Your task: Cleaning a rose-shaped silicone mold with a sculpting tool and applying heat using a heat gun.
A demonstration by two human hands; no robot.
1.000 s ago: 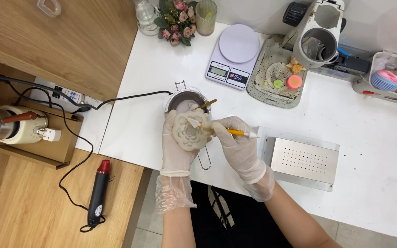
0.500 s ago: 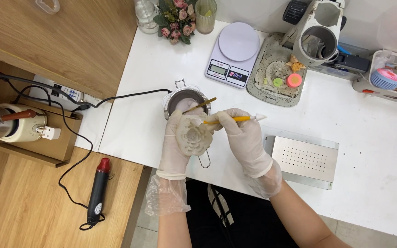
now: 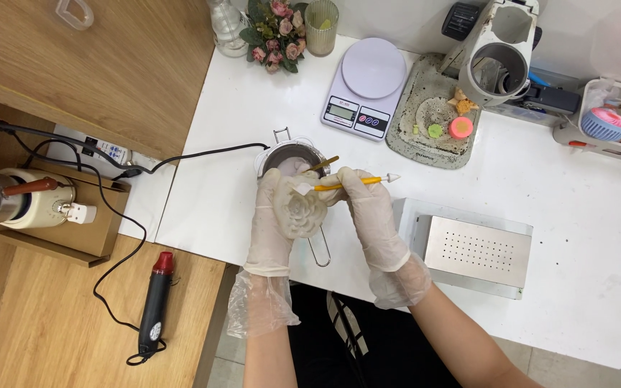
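The white counter [image 3: 253, 115] ran from its left edge, where it met a wooden surface [image 3: 109, 72], out to the right, and its near edge crossed just below the wrists. Bare room lay at 3 to 4 o'clock of the hands, beyond the perforated metal box [image 3: 476, 251] that sat just beside the right forearm. At 12 o'clock the way was more crowded: a kitchen scale [image 3: 364, 90], a grey mat [image 3: 433, 115] bearing small coloured pieces, and a white jug-like appliance [image 3: 497, 61] stood near one another. The left hand [image 3: 271, 223], gloved, was cupped around a pale flower-shaped mould [image 3: 300, 212], holding it from the left and below, tilted toward the camera. The right hand [image 3: 364, 208], also gloved, was closed in a pinch on a thin yellow tool [image 3: 353, 182] that lay roughly level, its white tip pointing to 3 o'clock and its other end touching the mould's upper rim. The mould hung between both hands, directly over a small metal pot [image 3: 292, 154] whose handle showed at 6 o'clock beneath it. A black heat gun [image 3: 154, 305] lay well apart at 8 o'clock on the lower wooden surface.
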